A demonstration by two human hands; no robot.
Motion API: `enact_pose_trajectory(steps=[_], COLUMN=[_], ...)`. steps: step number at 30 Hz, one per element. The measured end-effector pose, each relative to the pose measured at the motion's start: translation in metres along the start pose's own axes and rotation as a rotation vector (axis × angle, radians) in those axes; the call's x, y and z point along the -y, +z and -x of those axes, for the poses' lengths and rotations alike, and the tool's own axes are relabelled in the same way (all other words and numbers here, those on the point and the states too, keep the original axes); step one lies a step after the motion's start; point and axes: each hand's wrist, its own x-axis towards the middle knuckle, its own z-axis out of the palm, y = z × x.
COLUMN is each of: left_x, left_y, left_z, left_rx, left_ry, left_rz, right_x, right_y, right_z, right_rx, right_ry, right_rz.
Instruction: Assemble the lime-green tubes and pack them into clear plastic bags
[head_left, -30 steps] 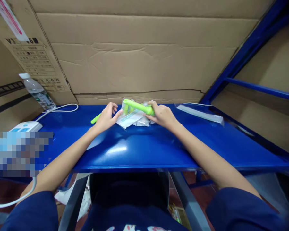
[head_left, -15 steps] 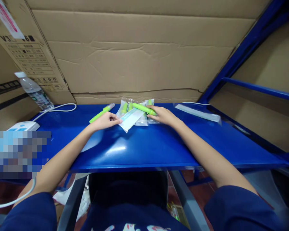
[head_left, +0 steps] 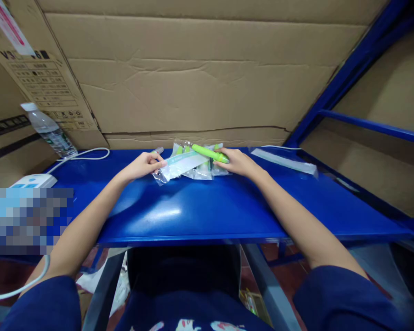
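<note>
My left hand (head_left: 144,166) pinches the near left end of a clear plastic packet (head_left: 184,164) with a white and teal insert. In my right hand (head_left: 237,161) is a bright green tube-shaped thing (head_left: 210,153), held by its right end and slanting up to the left. Its exact kind does not show. Packet and tube are over several clear bags (head_left: 202,172) holding green pieces, at the back of the desk. The tip of another green tube-shaped thing (head_left: 157,150) shows behind my left hand, which hides the rest.
The blue desk (head_left: 200,216) backs onto cardboard panels (head_left: 207,92). A long clear packet (head_left: 286,162) lies at the right. To the left are a water bottle (head_left: 51,132), a white cable (head_left: 93,156) and a white power strip (head_left: 37,180). A blue frame bar (head_left: 372,125) crosses the right.
My left hand has moved left and slightly up, drawing the packet flatter and leftward. It now covers most of the left green tube. My right hand has shifted slightly right with its tube.
</note>
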Motion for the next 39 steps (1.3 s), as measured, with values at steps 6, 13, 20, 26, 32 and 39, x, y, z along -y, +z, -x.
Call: enact_pose_trajectory(steps=[6,13,20,26,32,39], left_x=[0.012,0.023,0.049,0.025,-0.003,0.011], left_y=[-0.025,-0.047,-0.062,-0.029,0.028,0.054], left_z=[0.002,0.0,0.0,0.001,-0.023,-0.054], left_rx=[0.038,-0.194,-0.236,-0.429,-0.154,-0.15], left_ry=[-0.074,-0.096,-0.146,0.118,0.285,0.198], left_rz=[-0.147,-0.708,-0.812,-0.788,-0.788,-0.786], right_x=[0.0,0.0,0.005,0.007,0.013,0.025], right_y=[-0.003,-0.007,-0.014,-0.016,-0.018,-0.02], right_z=[0.0,0.002,0.007,0.007,0.007,0.008], right_rx=[0.01,0.021,0.068,0.033,-0.107,-0.2], right_ry=[0.017,-0.002,0.07,0.068,-0.001,-0.007], right_rz=[0.018,0.006,0.1,0.104,0.017,-0.001])
